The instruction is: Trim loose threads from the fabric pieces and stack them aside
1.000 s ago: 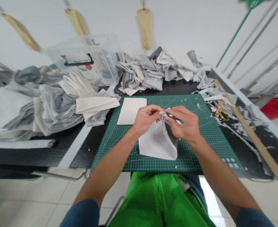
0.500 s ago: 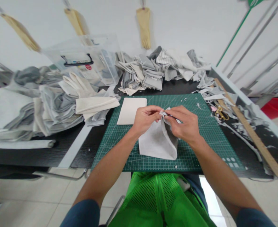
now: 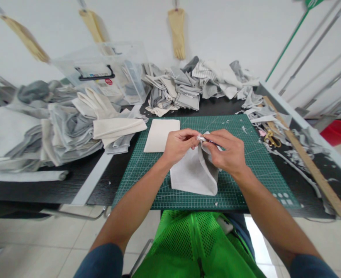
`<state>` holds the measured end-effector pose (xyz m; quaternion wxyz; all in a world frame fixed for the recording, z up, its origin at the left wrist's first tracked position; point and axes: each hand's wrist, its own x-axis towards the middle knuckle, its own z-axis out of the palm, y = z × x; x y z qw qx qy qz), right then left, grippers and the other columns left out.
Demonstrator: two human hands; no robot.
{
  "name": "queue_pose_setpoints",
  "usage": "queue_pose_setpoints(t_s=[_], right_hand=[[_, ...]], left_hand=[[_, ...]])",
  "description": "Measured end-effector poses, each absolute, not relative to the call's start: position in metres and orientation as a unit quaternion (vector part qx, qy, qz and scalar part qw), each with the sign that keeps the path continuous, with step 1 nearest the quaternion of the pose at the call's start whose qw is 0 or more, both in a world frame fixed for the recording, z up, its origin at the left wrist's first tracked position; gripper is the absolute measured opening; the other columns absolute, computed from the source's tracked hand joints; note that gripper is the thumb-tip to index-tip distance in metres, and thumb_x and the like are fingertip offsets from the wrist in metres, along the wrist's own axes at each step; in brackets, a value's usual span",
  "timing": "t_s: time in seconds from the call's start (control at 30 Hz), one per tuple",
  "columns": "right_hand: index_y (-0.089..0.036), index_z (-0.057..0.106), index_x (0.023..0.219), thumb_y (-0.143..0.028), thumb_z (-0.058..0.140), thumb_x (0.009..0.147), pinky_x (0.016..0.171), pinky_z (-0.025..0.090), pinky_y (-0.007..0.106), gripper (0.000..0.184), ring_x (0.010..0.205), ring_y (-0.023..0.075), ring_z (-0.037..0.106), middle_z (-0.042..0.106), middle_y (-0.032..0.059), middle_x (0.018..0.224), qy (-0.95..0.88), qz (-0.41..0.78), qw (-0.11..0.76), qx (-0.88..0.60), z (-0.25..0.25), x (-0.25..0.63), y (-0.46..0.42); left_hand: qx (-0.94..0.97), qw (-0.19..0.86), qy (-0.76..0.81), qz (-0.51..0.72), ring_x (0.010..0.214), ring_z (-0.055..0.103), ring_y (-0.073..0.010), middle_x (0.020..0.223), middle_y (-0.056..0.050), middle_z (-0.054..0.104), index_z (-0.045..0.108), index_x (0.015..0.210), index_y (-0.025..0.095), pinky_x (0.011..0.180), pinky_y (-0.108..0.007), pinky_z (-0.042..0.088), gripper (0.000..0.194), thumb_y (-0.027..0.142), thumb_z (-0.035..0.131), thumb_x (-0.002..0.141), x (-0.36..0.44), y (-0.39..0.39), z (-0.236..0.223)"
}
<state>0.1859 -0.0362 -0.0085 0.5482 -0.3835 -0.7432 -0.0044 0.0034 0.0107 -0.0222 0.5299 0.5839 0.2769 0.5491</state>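
A grey fabric piece (image 3: 194, 173) hangs folded over the green cutting mat (image 3: 245, 166), its lower edge resting on the mat. My left hand (image 3: 178, 145) pinches its top edge, fingers closed. My right hand (image 3: 226, 151) is closed on the same top edge from the right and also holds a thin dark tool whose tip meets the cloth between my hands. A flat white fabric rectangle (image 3: 161, 135) lies on the mat just left of my left hand.
Piles of grey and white cloth (image 3: 57, 123) cover the table's left, with more folded cloth (image 3: 187, 87) at the back. A clear plastic box (image 3: 103, 71) stands behind. Gold scissors (image 3: 270, 139), a wooden ruler (image 3: 306, 158) and scraps lie right. A green mesh bag (image 3: 193, 247) sits in my lap.
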Motion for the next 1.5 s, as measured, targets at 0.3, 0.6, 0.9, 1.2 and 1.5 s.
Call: queue_pose_setpoints(t_s=[0.3,0.6,0.9,1.2,1.5], right_hand=[[-0.023,0.081,0.106,-0.031,0.075,0.089,0.079,0.064,0.039,0.020,0.086,0.0230,0.074,0.079,0.0083,0.102,-0.698,0.042,0.560,-0.444,-0.002,0.190,-0.035],[-0.022,0.081,0.102,-0.030,0.069,0.092,0.080,0.060,0.037,0.018,0.083,0.0203,0.072,0.079,0.0056,0.095,-0.716,0.110,0.524,-0.448,-0.006,0.196,-0.031],[-0.021,0.083,0.101,-0.029,0.071,0.090,0.076,0.058,0.035,0.018,0.081,0.0197,0.072,0.080,0.0058,0.094,-0.728,0.136,0.488,-0.463,-0.009,0.195,-0.028],[-0.022,0.082,0.103,-0.027,0.072,0.088,0.081,0.059,0.037,0.018,0.087,0.0219,0.073,0.079,0.0062,0.096,-0.737,0.131,0.489,-0.448,-0.007,0.192,-0.029],[-0.024,0.082,0.106,-0.025,0.077,0.086,0.084,0.060,0.037,0.020,0.090,0.0227,0.074,0.079,0.0061,0.100,-0.734,0.128,0.503,-0.437,-0.010,0.191,-0.029]], left_hand=[[0.649,0.392,0.282,0.588,0.087,0.063,-0.0167,0.089,-0.005,0.070,0.078,0.077,0.020,0.078,-0.030,0.050,0.018,0.035,0.088,0.076,0.000,0.010,-0.013],[0.621,0.462,0.304,0.555,0.074,0.059,-0.0129,0.079,-0.001,0.065,0.067,0.088,0.019,0.072,-0.027,0.045,0.017,0.034,0.075,0.089,0.004,0.010,-0.017],[0.613,0.468,0.312,0.555,0.070,0.056,-0.0107,0.077,0.000,0.064,0.068,0.088,0.017,0.066,-0.024,0.043,0.018,0.031,0.079,0.084,0.005,0.009,-0.016],[0.611,0.470,0.298,0.564,0.070,0.064,-0.0098,0.081,0.001,0.070,0.059,0.097,0.019,0.065,-0.021,0.047,0.026,0.022,0.079,0.080,0.009,0.008,-0.019],[0.644,0.399,0.316,0.572,0.074,0.066,-0.0102,0.082,0.002,0.069,0.058,0.096,0.020,0.069,-0.023,0.051,0.023,0.017,0.074,0.079,0.010,0.005,-0.022]])
